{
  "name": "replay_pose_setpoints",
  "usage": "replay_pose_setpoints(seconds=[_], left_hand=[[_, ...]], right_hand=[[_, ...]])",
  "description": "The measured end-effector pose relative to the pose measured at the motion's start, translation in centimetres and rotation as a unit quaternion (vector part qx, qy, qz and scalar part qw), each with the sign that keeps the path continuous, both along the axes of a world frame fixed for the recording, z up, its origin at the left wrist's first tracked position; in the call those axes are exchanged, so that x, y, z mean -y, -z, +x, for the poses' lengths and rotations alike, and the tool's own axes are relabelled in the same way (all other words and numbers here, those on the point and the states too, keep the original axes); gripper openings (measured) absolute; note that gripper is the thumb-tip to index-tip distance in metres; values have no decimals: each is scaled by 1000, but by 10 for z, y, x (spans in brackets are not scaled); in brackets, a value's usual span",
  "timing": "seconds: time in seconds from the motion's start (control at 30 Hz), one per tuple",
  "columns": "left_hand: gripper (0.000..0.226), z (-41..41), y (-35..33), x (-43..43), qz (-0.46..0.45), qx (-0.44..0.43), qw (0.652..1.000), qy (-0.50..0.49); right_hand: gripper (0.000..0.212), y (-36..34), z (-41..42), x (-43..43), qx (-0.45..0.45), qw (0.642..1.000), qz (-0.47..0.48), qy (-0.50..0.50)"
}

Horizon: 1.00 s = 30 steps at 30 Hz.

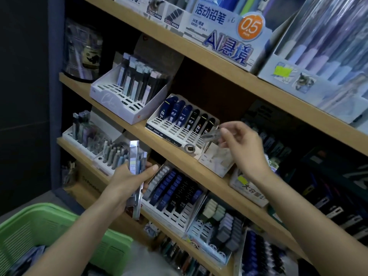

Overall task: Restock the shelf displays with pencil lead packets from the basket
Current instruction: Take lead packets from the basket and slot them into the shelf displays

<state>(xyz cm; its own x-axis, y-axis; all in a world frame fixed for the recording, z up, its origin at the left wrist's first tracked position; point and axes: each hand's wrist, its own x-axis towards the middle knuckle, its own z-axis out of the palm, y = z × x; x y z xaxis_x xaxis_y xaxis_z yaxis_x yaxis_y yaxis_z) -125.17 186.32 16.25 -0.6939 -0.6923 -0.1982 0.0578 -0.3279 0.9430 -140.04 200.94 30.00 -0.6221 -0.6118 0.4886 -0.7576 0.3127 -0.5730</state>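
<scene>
Centre frame, my right hand point(245, 144) pinches one small clear lead packet point(211, 134) just over the white slotted display tray point(169, 127), beside its black cases point(205, 123); front slots open. Left hand point(127, 182) grips a clear packet stack point(136, 156), green plastic basket point(39, 216) lower left.

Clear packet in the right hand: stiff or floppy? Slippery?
Probably stiff: the clear packet juts sideways from the pinch of the right hand without drooping. Likely light, since a fingertip pinch at one end carries it. Its glossy wrap suggests it could slip, though blur hides the detail.
</scene>
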Motion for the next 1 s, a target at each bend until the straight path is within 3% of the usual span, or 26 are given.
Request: replay_pose_setpoints(seconds=[0.1,0.27,0.5,0.67,0.8,1.0], left_hand=[[27,-1,1,-4,-7,2,1000,5],[28,-2,3,-6,-12,11,1000,6],[28,0,-1,-6,-1,18,1000,13],[28,-1,-3,-7,-1,15,1000,13],[29,-1,-3,-8,3,19,1000,16],[23,-1,-4,-10,-3,27,999,29]], right_hand=[[12,-5,-23,-4,-86,995,14,53],[20,-2,-39,-1,-157,983,66,60],[27,6,-49,6,-144,973,179,37],[20,8,-51,5,-109,988,102,37],[8,8,-50,7,-164,976,140,31],[16,6,-46,8,-230,952,194,61]])
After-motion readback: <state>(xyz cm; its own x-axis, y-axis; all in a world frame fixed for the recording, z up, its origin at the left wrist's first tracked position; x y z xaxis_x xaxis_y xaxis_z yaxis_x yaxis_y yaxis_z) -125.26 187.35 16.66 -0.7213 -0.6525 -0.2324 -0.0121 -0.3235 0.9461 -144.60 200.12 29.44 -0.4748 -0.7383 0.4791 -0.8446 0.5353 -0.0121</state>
